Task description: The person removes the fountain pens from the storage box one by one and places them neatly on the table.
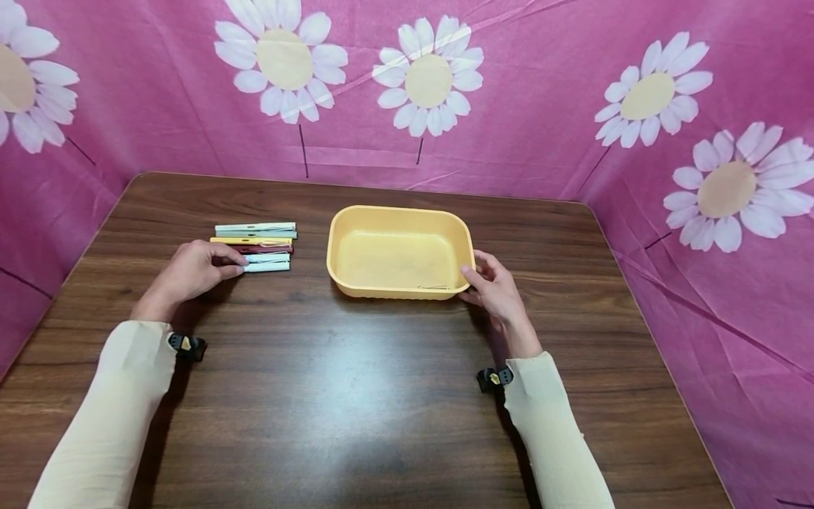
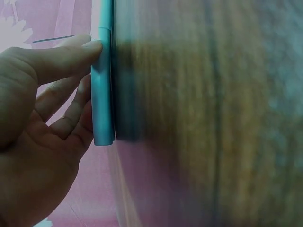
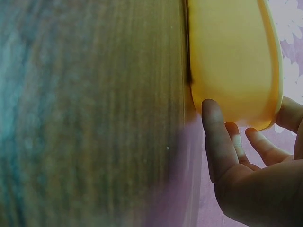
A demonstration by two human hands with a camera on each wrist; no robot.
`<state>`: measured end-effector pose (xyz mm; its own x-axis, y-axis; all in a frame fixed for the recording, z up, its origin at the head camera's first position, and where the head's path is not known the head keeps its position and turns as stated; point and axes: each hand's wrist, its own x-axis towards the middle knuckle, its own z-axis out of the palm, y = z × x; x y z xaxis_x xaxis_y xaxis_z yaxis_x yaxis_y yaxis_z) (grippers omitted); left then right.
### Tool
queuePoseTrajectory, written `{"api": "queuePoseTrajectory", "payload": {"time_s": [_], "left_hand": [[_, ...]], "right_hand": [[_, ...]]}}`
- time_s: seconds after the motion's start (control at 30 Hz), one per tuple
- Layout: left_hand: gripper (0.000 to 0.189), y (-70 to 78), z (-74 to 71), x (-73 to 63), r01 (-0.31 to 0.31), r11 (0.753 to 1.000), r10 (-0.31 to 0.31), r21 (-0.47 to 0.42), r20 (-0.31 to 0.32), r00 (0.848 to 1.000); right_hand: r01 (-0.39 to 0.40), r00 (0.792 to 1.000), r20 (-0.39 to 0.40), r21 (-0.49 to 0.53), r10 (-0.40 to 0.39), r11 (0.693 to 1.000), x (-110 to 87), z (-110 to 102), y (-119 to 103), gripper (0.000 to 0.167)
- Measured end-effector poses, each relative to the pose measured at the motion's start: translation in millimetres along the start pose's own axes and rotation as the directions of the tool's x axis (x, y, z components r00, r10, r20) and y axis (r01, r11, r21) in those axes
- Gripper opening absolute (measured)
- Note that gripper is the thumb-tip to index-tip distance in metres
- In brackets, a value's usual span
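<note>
Several capped pens lie side by side at the left of the table, among them a yellow pen (image 1: 251,241), a dark red pen (image 1: 270,249) and a pale blue pen (image 1: 270,267) nearest me. My left hand (image 1: 189,272) pinches the left end of the pale blue row between thumb and fingers; the left wrist view shows the thumb on a blue pen (image 2: 102,109) close above the table. A yellow plastic bin (image 1: 394,258) stands to the right of the pens. With the thumb over its rim and fingers outside, my right hand (image 1: 500,293) holds its near right corner.
A dark wood-grain table (image 1: 356,403) carries everything. Pink cloth (image 1: 509,92) with large daisies hangs along the back and both sides. Small thin dark lines (image 1: 434,287) show inside the bin by its near wall; what they are cannot be told.
</note>
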<state>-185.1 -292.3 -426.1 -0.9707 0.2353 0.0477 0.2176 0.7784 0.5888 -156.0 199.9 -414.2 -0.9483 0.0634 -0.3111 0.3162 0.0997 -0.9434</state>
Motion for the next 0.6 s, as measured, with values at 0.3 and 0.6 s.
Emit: {"api": "queuePoseTrajectory", "payload": {"time_s": [0.3, 0.6], "left_hand": [[0.007, 0.0, 0.7, 2.0, -0.002, 1.000, 0.002, -0.001, -0.006, 1.000], [0.008, -1.9, -0.4, 2.0, 0.003, 1.000, -0.004, -0.027, -0.009, 1.000]], "right_hand": [[0.005, 1.000, 0.015, 0.008, -0.005, 1.000, 0.3, -0.9, 1.5, 0.051], [0.037, 0.999, 0.028, 0.050, -0.039, 0.998, 0.5, -1.6, 2.2, 0.051]]}}
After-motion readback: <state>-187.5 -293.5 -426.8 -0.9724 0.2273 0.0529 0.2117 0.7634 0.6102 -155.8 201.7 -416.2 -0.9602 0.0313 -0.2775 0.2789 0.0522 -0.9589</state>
